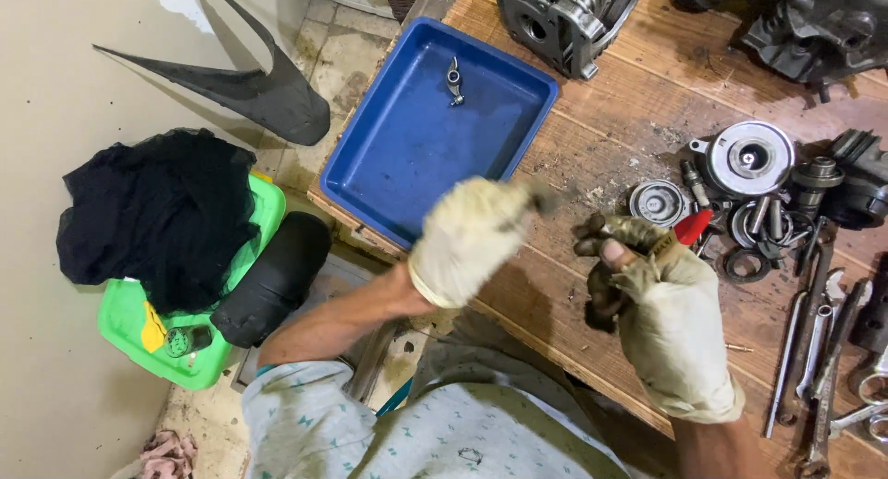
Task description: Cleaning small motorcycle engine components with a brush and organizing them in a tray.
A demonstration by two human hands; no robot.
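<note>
Two gloved hands hover over the wooden bench (592,165). The left hand (472,239) is blurred, its fingers curled closed round a small dark part (546,199) that juts out past the fingertips toward the right. The right hand (661,317) has greasy fingers (601,248) bent loosely inward; whether they grip anything I cannot tell. A red-handled tool (692,226) lies just behind them. A blue tray (388,165) holds one small metal rocker arm (453,81). Wrenches (819,350) lie at the right.
</note>
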